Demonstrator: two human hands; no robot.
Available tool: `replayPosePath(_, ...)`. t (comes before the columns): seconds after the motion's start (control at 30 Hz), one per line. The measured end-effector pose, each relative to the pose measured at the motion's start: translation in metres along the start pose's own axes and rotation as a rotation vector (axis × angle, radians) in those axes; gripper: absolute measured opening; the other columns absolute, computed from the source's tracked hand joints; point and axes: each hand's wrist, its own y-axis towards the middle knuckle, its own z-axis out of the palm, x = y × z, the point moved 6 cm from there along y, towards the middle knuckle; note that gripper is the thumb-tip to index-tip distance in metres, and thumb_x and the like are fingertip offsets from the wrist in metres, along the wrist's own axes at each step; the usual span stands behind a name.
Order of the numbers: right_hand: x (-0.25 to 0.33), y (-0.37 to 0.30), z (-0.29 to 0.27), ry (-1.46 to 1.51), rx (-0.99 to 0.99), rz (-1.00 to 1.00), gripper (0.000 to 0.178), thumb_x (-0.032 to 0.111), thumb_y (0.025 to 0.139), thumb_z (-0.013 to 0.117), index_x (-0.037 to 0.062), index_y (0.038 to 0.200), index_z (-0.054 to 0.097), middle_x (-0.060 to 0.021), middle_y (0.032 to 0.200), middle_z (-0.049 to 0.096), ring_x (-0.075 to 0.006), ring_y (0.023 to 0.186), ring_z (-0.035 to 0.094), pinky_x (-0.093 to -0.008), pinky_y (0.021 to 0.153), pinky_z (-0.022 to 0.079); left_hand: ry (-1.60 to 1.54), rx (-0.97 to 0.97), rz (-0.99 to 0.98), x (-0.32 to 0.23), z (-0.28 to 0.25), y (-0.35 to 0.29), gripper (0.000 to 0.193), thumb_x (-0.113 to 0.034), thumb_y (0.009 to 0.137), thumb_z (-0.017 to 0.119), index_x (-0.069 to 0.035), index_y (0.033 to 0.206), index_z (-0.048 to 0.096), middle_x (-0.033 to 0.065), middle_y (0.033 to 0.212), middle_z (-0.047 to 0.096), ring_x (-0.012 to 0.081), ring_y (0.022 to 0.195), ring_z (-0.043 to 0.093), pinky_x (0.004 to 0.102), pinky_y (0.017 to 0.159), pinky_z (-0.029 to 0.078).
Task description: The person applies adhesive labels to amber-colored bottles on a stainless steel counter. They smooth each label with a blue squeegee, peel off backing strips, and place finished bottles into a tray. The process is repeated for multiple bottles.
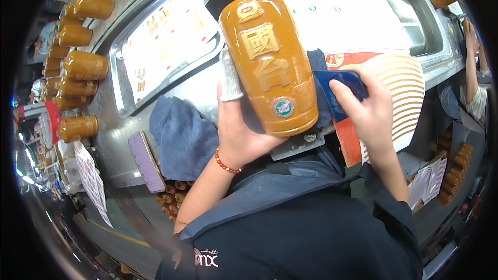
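My left hand (236, 132) is wrapped round the lower left side of a large amber-brown bottle (282, 62). The bottle leans, its neck away from me, with raised gold characters and a round green-and-white label on its front. A white knitted cover (229, 75) sits on fingers of that hand, and a beaded bracelet is on the wrist. Between the thumb and fingers of my right hand (369, 109) is a flat dark-blue scraper (340, 91). Its left edge is at the bottle's lower right side; whether it touches I cannot tell.
A metal tray (118, 85) at left carries a sheet of gold and red stickers. Beside it lie a blue cloth (184, 140) and a phone (147, 163). Several amber bottles (85, 66) stand far left. A sink (410, 15) is at upper right, near white sheets with gold stripes (397, 98).
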Motion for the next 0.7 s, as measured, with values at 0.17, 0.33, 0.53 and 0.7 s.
replayPosePath(0.17,0.043,-0.011,0.005,0.107,0.025,-0.311,0.018,0.004,0.087,0.077,-0.0004,0.103,0.069,-0.0065,0.091,0.068,-0.0137,0.081,0.064,-0.0271,0.073,0.051,-0.076,0.036,-0.107,0.018,0.009,-0.007,0.124,-0.041,0.064,0.095,0.005,0.158,0.027,0.0311,0.161,0.024,0.0473,0.153,0.014,0.0524,0.124,0.018)
replayPosePath(0.33,-0.014,0.016,0.004,0.033,0.091,0.013,0.020,0.004,0.089,0.074,-0.0022,0.107,0.069,-0.0093,0.095,0.071,-0.0161,0.086,0.069,-0.0287,0.077,0.054,-0.032,0.058,-0.024,0.013,0.008,-0.004,0.119,-0.041,0.068,0.093,0.004,0.157,0.029,0.0300,0.165,0.019,0.0467,0.157,0.001,0.0524,0.125,0.013)
replayPosePath(0.53,0.024,0.000,0.003,0.192,0.117,-0.103,0.021,0.007,0.090,0.076,-0.0023,0.108,0.070,-0.0074,0.095,0.069,-0.0137,0.087,0.066,-0.0276,0.079,0.053,0.105,0.151,0.017,0.012,0.008,0.001,0.092,-0.042,0.071,0.091,-0.002,0.145,0.052,0.0240,0.162,0.033,0.0478,0.157,-0.002,0.0559,0.125,0.008)
replayPosePath(0.7,0.020,0.007,-0.011,0.077,0.082,-0.247,0.019,0.005,0.089,0.075,-0.0039,0.104,0.071,-0.0078,0.090,0.070,-0.0156,0.083,0.067,-0.0274,0.077,0.053,0.074,0.126,-0.040,0.015,0.008,0.003,0.088,-0.044,0.071,0.090,-0.004,0.141,0.056,0.0237,0.161,0.036,0.0474,0.157,-0.001,0.0562,0.126,0.006)
